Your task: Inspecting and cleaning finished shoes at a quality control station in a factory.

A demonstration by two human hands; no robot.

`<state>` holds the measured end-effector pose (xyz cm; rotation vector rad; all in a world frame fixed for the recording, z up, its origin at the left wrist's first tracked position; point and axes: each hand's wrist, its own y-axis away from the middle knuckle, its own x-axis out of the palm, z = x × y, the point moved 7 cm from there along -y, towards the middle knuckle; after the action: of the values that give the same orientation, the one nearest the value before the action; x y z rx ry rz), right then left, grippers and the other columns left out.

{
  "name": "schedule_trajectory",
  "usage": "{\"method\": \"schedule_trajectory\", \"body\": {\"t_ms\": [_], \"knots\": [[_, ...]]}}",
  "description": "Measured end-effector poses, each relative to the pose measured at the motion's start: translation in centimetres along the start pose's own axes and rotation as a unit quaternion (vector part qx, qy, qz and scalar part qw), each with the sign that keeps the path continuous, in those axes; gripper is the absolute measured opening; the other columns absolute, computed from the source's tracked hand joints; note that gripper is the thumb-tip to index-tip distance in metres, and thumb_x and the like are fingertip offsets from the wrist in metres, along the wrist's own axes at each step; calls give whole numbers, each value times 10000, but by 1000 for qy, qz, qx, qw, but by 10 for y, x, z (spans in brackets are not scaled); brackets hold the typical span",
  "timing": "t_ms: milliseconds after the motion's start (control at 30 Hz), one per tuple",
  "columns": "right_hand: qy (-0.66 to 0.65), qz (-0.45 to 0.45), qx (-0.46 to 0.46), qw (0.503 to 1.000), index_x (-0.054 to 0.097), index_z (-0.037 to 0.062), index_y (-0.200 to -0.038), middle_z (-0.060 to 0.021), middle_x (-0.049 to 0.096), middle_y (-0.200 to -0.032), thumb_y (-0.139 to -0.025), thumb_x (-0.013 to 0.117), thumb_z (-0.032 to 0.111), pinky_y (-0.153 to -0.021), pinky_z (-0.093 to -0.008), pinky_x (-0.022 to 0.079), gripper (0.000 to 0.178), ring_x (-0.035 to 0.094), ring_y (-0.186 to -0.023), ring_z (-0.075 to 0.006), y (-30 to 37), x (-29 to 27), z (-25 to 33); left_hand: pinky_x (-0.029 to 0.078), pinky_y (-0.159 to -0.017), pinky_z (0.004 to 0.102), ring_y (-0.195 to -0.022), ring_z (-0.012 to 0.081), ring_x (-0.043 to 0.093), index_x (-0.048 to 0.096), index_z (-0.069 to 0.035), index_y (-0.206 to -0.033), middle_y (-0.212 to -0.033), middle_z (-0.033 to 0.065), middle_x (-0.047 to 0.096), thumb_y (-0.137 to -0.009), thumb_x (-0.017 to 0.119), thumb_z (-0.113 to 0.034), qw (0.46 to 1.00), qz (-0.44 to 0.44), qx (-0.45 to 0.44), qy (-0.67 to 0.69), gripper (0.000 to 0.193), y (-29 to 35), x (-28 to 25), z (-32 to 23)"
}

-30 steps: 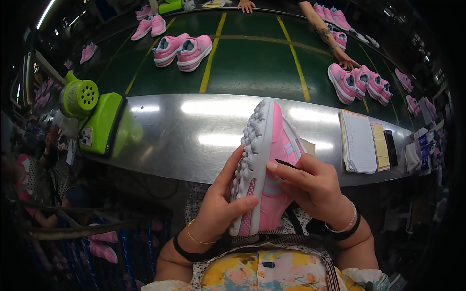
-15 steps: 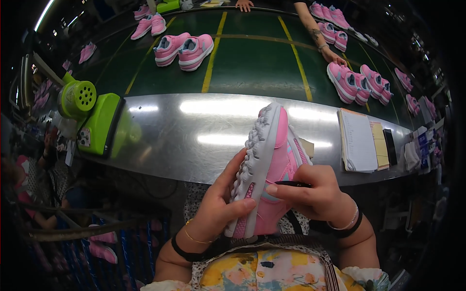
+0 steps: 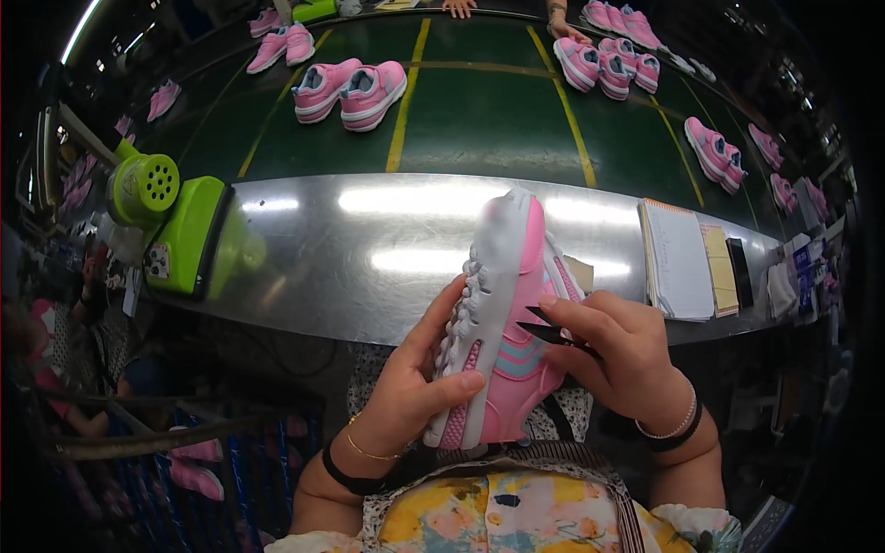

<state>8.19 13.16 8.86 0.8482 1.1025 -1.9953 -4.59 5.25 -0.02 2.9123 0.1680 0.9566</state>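
A: Head view. Where was the shoe?

B: Centre of frame, toe up, heel down: pink sneaker with a chunky white sole (image 3: 501,355), turned so the side and sole edge showed.

A: Grip?

B: Left hand (image 3: 415,392) clamped on the sneaker, thumb across the sole edge near the heel, fingers against the tread. Right hand (image 3: 627,355), right of centre, pinched a slim black two-pronged tool (image 3: 556,335). Prongs apart, tips right by the pink upper; couldn't tell if they touched.

A: Surroundings?

B: Shiny grey metal table (image 3: 304,240) across the middle. Lime-green machine with a round vented head (image 3: 195,230) at frame left, white-paged spiral notebook (image 3: 680,263) at right. Dark green belt with yellow lines (image 3: 479,120) above, carrying a pair of pink-and-white sneakers (image 3: 373,101), upper left.

A: Anyone else?

B: Co-worker's hand (image 3: 566,30), upper right, at another pink shoe (image 3: 576,64).
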Motion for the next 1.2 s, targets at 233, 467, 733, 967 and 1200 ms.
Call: {"method": "schedule_trajectory", "body": {"t_ms": [233, 467, 733, 967, 1200], "knots": [[10, 3, -2, 1000, 594, 96, -1120, -29, 545, -696, -666, 751, 121, -465, -300, 422, 481, 547, -528, -188, -3, 4, 3, 270, -1064, 340, -1281, 210, 360, 177, -36, -1452, -1412, 146, 332, -771, 676, -105, 1000, 2, 3, -17, 847, 2, -2, -2], [10, 24, 13, 1000, 585, 197, -1191, -14, 499, -669, -695, 722, 120, -454, -300, 435, 521, 538, -519, -177, -7, 14, 4, 276, -1061, 343, -1278, 213, 363, 181, -46, -1454, -1408, 145, 338, -775, 674, -113, 1000, 7, 7, -19, 841, 3, -7, -3], [9, 52, 12, 999, 630, 188, -1162, -58, 520, -701, -720, 697, 24, -470, -288, 436, 476, 536, -536, -178, -8, 20, 6, 278, -1059, 341, -1278, 215, 365, 176, -48, -1455, -1405, 142, 342, -780, 663, -110, 1000, 2, 6, -17, 835, 5, -9, -6], [-25, 6, 15, 1000, 598, 220, -1203, -26, 470, -672, -711, 695, 76, -450, -303, 429, 521, 522, -523, -170, -7, 27, -2, 271, -1064, 336, -1280, 212, 365, 168, -49, -1457, -1406, 143, 340, -779, 652, -100, 1000, -3, -12, -1, 835, 4, -11, -6], [-200, 19, 78, 977, 547, 128, -1252, -101, 534, -775, -799, 597, -4, -591, -305, 464, 474, 564, -657, -222, -9, 26, -13, 260, -1071, 358, -1294, 240, 354, 160, -47, -1458, -1416, 175, 318, -759, 655, -178, 1000, -7, -15, 8, 866, 2, -14, -6]]}}
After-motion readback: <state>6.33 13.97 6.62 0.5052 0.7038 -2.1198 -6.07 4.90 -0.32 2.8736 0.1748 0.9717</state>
